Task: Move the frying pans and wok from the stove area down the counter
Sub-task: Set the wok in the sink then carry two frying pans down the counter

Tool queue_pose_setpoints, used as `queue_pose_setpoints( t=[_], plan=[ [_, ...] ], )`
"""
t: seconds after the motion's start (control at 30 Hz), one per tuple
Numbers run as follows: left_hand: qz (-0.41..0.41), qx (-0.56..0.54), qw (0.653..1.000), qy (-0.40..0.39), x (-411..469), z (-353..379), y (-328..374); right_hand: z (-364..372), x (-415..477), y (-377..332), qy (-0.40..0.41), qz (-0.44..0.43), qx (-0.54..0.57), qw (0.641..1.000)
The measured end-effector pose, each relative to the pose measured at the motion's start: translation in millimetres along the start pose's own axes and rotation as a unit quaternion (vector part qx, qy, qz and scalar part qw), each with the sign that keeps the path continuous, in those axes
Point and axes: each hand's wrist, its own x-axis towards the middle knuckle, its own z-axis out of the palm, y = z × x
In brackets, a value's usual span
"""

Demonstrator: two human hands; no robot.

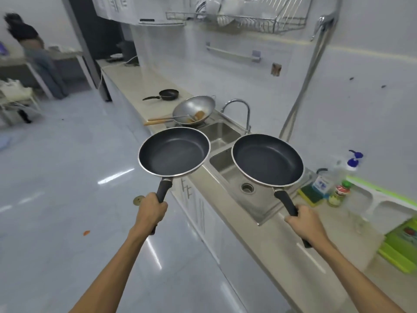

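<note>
Round black nonstick frying pans, gripped by left hand, right hand

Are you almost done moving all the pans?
Partway. A small frying pan and the wok already sit on the counter past the sink. The left hand and right hand each carry a large frying pan, left and right; both need setting down.

Both hands, left hand and right hand, grip dark frying pans by their handles over the sink.
</note>
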Motion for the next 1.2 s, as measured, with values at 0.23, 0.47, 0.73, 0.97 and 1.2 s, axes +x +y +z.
queue_pose_setpoints(
  t=[0.23,0.47,0.73,0.97,1.2],
  plan=[
    [-0.031,-0.024,0.999,0.033,97.3,-20.3,-29.6,68.2,96.4,-90.2,-0.03,-0.041,-0.033,0.998],
    [-0.077,-0.034,0.994,0.067,215.1,-35.7,-33.0,140.0,225.6,-194.0,-0.074,-0.105,-0.024,0.991],
    [-0.137,-0.042,0.982,0.123,330.4,-65.4,-36.8,185.5,340.5,-311.5,-0.111,-0.15,-0.031,0.982],
    [-0.153,-0.04,0.975,0.157,432.4,-95.5,-63.8,242.8,413.7,-407.2,-0.117,-0.178,-0.048,0.976],
    [-0.142,-0.048,0.977,0.148,571.8,-154.6,-109.9,331.0,478.8,-528.2,-0.114,-0.165,-0.047,0.979]
  ],
)
